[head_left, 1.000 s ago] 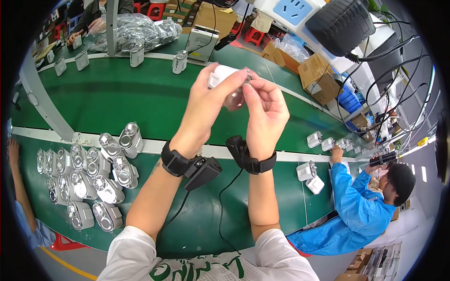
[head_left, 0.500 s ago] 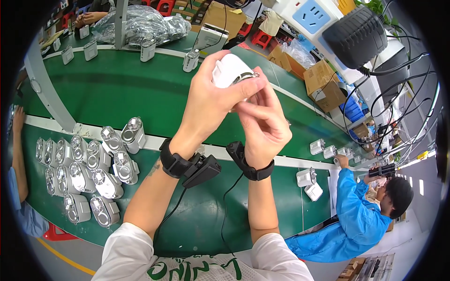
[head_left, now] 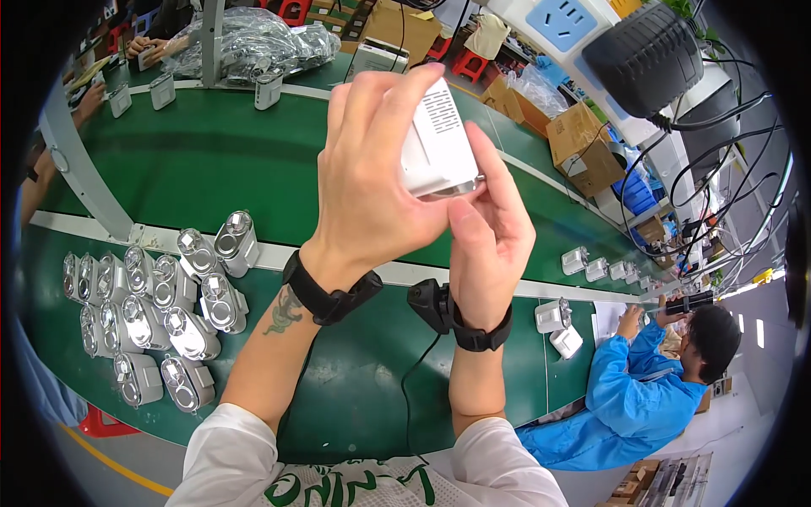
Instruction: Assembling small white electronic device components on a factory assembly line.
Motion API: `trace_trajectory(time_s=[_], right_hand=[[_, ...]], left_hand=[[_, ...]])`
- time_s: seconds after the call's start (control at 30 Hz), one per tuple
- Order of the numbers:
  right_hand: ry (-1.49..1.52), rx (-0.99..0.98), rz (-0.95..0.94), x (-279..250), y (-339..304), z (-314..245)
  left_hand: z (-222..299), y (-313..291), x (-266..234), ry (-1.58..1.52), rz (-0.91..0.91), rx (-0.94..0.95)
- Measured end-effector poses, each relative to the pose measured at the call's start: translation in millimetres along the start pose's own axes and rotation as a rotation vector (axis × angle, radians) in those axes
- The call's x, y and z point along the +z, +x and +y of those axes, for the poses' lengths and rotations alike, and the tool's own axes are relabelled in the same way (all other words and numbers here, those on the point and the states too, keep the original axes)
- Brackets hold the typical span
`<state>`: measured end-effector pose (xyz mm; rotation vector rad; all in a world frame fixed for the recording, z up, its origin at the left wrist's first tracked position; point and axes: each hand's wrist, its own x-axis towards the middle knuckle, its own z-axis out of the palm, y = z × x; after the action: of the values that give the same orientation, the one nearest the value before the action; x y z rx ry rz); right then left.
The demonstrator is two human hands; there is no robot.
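High over the green belt I hold a small white plastic device [head_left: 445, 139], boxy, with rows of vent slots on the side that shows. My left hand [head_left: 363, 160] wraps it from the left, fingers over its upper side. The fingers of my right hand [head_left: 494, 241] are bent against its lower right end, where a clear or shiny rim shows; the thumb lies beneath. What the fingertips press on is partly hidden. Several similar devices [head_left: 173, 283], white with clear rounded covers, stand grouped on the green table to the left. Two more devices [head_left: 553, 316] are at the right.
A green belt [head_left: 211, 160] with pale rails [head_left: 270, 253] crosses in front; a device [head_left: 268, 89] stands along its far side. A power strip [head_left: 564, 29] with a black adapter [head_left: 642, 59] hangs upper right among loose cables. A co-worker in blue [head_left: 634, 406] sits at right.
The device has been turned so its vented side shows. My left hand has rolled over it, and my right hand's fingers have shifted lower. The co-worker's arm has drawn back from the belt.
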<state>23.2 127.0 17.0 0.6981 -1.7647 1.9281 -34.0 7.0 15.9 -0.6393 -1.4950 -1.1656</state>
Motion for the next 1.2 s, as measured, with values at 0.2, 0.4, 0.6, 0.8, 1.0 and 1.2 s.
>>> trace_trajectory(time_s=[0.2, 0.4, 0.6, 0.8, 1.0, 1.2], right_hand=[[0.169, 0.002, 0.031, -1, -1, -2], [0.184, -0.001, 0.050, 2, -2, -2], [0.172, 0.009, 0.100, 5, -4, -3], [0.176, 0.010, 0.101, 1, 1, 3], [-0.322, 0.026, 0.004, -4, 9, 20], [-0.756, 0.162, -0.082, -47, 26, 49]], left_hand=[[5, 1, -1, 0.013, -0.011, 0.039], [6, 2, -2, 0.024, -0.021, 0.052], [10, 2, -2, 0.057, -0.035, 0.043], [8, 2, 1, 0.116, -0.048, 0.021], [-13, -19, 13, -0.197, -0.183, -0.658], [-20, -43, 33, -0.572, -0.462, -1.371]])
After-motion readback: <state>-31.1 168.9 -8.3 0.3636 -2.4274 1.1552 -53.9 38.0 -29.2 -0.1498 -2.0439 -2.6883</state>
